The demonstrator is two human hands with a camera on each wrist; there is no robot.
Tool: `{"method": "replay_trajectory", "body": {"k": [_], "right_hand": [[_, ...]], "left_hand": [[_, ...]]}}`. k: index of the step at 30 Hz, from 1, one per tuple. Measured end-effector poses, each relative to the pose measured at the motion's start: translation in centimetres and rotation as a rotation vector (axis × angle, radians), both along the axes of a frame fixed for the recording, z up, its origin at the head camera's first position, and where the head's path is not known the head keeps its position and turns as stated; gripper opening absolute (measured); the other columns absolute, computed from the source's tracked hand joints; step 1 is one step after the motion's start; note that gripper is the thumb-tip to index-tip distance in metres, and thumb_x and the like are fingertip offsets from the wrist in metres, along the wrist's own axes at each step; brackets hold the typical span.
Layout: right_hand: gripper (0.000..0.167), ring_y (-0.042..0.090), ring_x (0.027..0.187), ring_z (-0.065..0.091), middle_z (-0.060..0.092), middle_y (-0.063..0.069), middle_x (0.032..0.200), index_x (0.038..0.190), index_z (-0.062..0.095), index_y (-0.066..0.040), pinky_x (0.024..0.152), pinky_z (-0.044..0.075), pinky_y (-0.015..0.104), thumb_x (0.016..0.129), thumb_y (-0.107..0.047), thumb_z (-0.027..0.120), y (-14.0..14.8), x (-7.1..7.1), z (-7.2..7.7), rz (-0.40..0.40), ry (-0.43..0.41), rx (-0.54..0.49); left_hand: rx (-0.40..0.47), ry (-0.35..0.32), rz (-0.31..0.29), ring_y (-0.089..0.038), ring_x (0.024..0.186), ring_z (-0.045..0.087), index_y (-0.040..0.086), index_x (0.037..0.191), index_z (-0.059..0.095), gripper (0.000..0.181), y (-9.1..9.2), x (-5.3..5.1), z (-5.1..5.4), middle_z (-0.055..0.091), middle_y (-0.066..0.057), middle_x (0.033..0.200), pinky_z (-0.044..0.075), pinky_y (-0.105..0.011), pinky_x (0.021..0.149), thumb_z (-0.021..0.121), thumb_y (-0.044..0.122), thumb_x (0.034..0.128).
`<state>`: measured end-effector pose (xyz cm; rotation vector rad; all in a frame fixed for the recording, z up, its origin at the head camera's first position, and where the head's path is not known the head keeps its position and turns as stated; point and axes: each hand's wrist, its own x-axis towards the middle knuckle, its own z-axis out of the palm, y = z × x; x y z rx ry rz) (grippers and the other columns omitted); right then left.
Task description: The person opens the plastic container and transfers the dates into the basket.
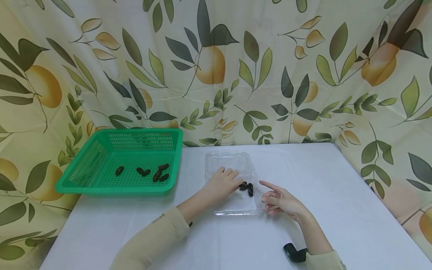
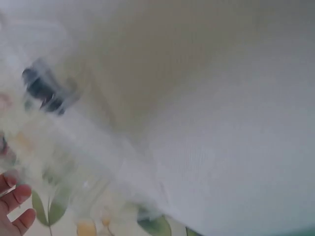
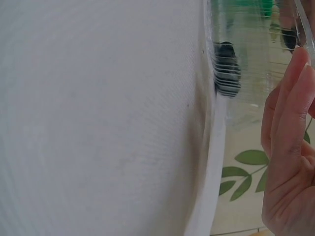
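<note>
Open bench (image 1: 351, 195) rightward. Right hand (image 1: 285, 202), index straight, at box (image 1: 233, 204) edge; left hand's (image 1: 221, 184) hold: cannot tell. Whole basket (image 1: 114, 191): head view only.

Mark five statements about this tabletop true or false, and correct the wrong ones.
1. The green slotted plastic basket stands left of the clear plastic box. True.
2. The basket is empty. False: several small dark oval pieces lie in it.
3. The box is closed. False: its clear lid is open.
4. The left hand is over the box. True.
5. The right hand is inside the basket. False: the right hand is at the box's right side.
</note>
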<state>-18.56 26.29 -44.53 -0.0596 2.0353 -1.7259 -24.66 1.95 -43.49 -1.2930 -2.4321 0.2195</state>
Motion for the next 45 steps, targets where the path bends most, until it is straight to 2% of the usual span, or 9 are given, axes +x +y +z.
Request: {"method": "replay_trajectory", "body": {"k": [5, 10, 13, 16, 20, 27, 34, 40, 45], "right_hand": [[0.069, 0.014, 0.067, 0.06, 0.057, 0.006, 0.088, 0.145, 0.016, -0.005, 0.057, 0.052, 0.026, 0.089, -0.004, 0.055, 0.0, -0.1, 0.0, 0.001, 0.0, 0.001], [0.069, 0.014, 0.066, 0.06, 0.056, 0.007, 0.089, 0.145, 0.016, -0.006, 0.057, 0.052, 0.026, 0.088, -0.004, 0.055, 0.1, 0.0, -0.1, 0.001, 0.002, 0.0], [0.069, 0.014, 0.066, 0.06, 0.057, 0.007, 0.089, 0.145, 0.017, -0.006, 0.057, 0.052, 0.026, 0.088, -0.004, 0.055, 0.1, 0.0, 0.0, 0.0, 0.003, 0.001], [0.069, 0.014, 0.066, 0.06, 0.056, 0.007, 0.089, 0.145, 0.017, -0.006, 0.057, 0.052, 0.026, 0.088, -0.004, 0.056, 0.0, 0.0, 0.0, 0.001, 0.004, 0.005], [0.069, 0.013, 0.066, 0.06, 0.056, 0.007, 0.088, 0.145, 0.017, -0.005, 0.057, 0.052, 0.026, 0.088, -0.004, 0.056, 0.0, 0.0, 0.0, 0.006, 0.007, 0.002], [0.07, 0.013, 0.065, 0.06, 0.056, 0.008, 0.088, 0.145, 0.017, -0.005, 0.057, 0.052, 0.026, 0.088, -0.005, 0.056, 0.0, 0.0, 0.1, 0.008, 0.006, -0.004], [0.069, 0.013, 0.064, 0.06, 0.055, 0.008, 0.088, 0.145, 0.017, -0.005, 0.057, 0.052, 0.026, 0.088, -0.005, 0.056, 0.0, 0.0, 0.1, 0.006, 0.01, 0.014], [0.068, 0.014, 0.065, 0.06, 0.056, 0.008, 0.088, 0.145, 0.018, -0.006, 0.057, 0.052, 0.026, 0.088, -0.006, 0.056, 0.0, 0.0, 0.1, 0.001, 0.009, 0.02], [0.069, 0.014, 0.066, 0.061, 0.056, 0.008, 0.089, 0.145, 0.017, -0.005, 0.057, 0.052, 0.026, 0.088, -0.005, 0.056, 0.0, 0.0, 0.1, 0.012, 0.01, 0.001]], "left_hand": [[0.044, 0.103, 0.014, -0.013, 0.089, 0.051, 0.026, 0.105, 0.057, 0.017, -1.7, -0.5, 1.2, 0.054, 0.005, 0.099, 0.04, -0.027, 0.077, 0.049, 0.036, 0.0934], [0.105, 0.151, 0.056, -0.016, 0.086, 0.053, 0.023, 0.099, 0.058, 0.015, -3.5, -0.7, 2.2, 0.055, 0.003, 0.095, 0.041, -0.029, 0.075, 0.054, 0.035, 0.0912], [0.114, 0.137, 0.104, -0.017, 0.088, 0.054, 0.023, 0.098, 0.059, 0.014, -4.7, -0.8, 2.8, 0.057, 0.001, 0.095, 0.041, -0.031, 0.075, 0.056, 0.034, 0.0902], [0.112, 0.078, 0.161, -0.019, 0.091, 0.053, 0.022, 0.103, 0.059, 0.017, -5.9, -0.8, 3.4, 0.058, -0.001, 0.101, 0.042, -0.033, 0.078, 0.056, 0.033, 0.0902], [0.144, 0.042, 0.212, -0.021, 0.087, 0.051, 0.02, 0.104, 0.059, 0.019, -7.7, -1.0, 3.9, 0.057, -0.003, 0.096, 0.042, -0.036, 0.078, 0.057, 0.032, 0.0901], [0.243, 0.107, 0.258, -0.022, 0.081, 0.05, 0.016, 0.095, 0.057, 0.015, -10.9, -1.4, 3.7, 0.049, -0.003, 0.085, 0.04, -0.036, 0.072, 0.06, 0.029, 0.0884], [0.35, 0.197, 0.263, -0.025, 0.073, 0.05, 0.014, 0.092, 0.056, 0.016, -13.8, -1.8, 3.2, 0.049, -0.006, 0.081, 0.041, -0.038, 0.066, 0.064, 0.027, 0.0852], [0.364, 0.196, 0.302, -0.027, 0.072, 0.049, 0.012, 0.093, 0.057, 0.017, -16.1, -1.9, 3.1, 0.05, -0.009, 0.083, 0.04, -0.04, 0.066, 0.063, 0.026, 0.0856], [0.358, 0.193, 0.363, -0.03, 0.073, 0.048, 0.01, 0.097, 0.057, 0.018, -18.3, -2.0, 3.1, 0.051, -0.011, 0.085, 0.039, -0.042, 0.067, 0.062, 0.024, 0.0863]]}}
